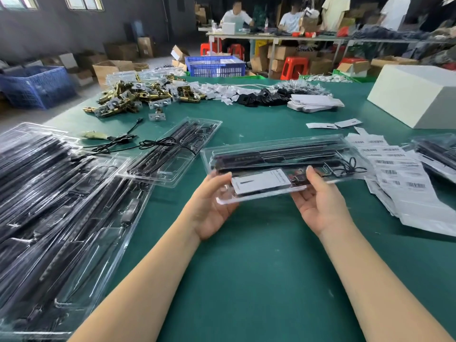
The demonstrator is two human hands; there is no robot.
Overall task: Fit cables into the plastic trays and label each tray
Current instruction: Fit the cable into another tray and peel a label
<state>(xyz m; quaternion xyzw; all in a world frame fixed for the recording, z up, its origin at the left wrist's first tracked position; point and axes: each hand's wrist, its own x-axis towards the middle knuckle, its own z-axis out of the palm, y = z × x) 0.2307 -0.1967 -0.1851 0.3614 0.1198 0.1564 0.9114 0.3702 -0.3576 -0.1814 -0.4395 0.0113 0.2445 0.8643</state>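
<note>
A single wide-angle view from a camera worn on the person's head, looking forward and down over a green table (259, 280). Both forearms reach in from the bottom edge, and the left hand (212, 206) and right hand (318, 206) sit close to the lens near the frame's middle. The table stretches away toward a far workbench (320, 37) along the top edge. Straight lines bow at the edges.

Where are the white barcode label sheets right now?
In the head view, the white barcode label sheets lie spread on the green table at the right, just beyond the right hand holding the clear plastic tray.
</note>
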